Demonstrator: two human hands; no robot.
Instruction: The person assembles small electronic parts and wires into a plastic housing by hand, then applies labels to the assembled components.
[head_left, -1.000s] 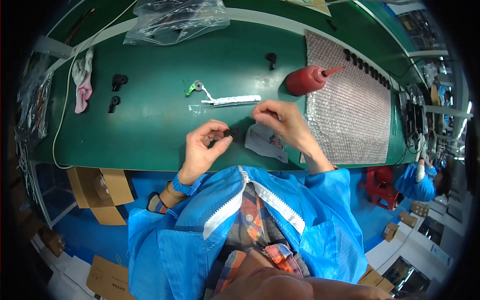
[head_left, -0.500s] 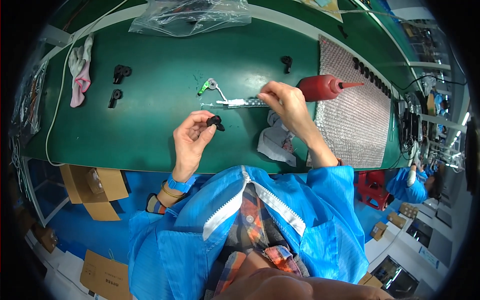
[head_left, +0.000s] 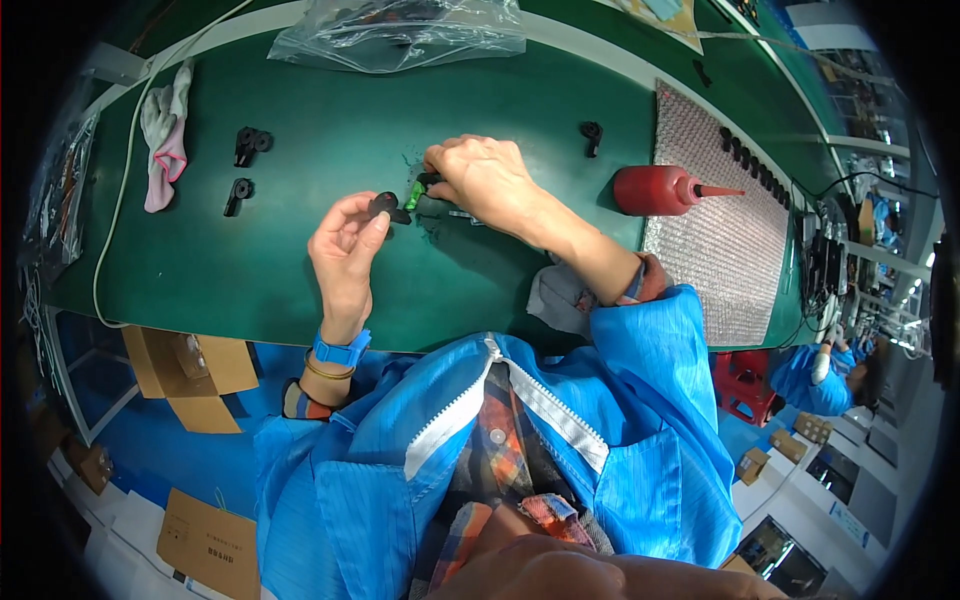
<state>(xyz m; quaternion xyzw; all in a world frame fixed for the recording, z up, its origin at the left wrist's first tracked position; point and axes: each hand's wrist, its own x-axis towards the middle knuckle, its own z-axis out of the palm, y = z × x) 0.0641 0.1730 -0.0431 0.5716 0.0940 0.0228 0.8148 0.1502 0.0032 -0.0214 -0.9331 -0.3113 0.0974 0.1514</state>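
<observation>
My left hand point(head_left: 345, 240) is raised over the green table point(head_left: 300, 270) and pinches a small black part point(head_left: 385, 206) between thumb and fingers. Just to its right, my right hand point(head_left: 485, 180) lies palm down on the table with its fingers closed over a tool with a green tip point(head_left: 415, 192); most of the tool is hidden under the hand. The two hands are a few centimetres apart. A grey cloth point(head_left: 560, 295) lies under my right forearm.
A red squeeze bottle point(head_left: 660, 190) lies beside a bubble-wrap sheet point(head_left: 720, 230) at the right. Black parts point(head_left: 250, 145) point(head_left: 237, 193) point(head_left: 592, 135) lie on the table, a pink and white glove point(head_left: 165, 135) at the left, a clear plastic bag point(head_left: 400, 30) at the back. Another worker in blue point(head_left: 825, 375) sits far right.
My right hand has moved left across the table and closed over the green-tipped tool. My left hand has kept the black part raised and shifted a little.
</observation>
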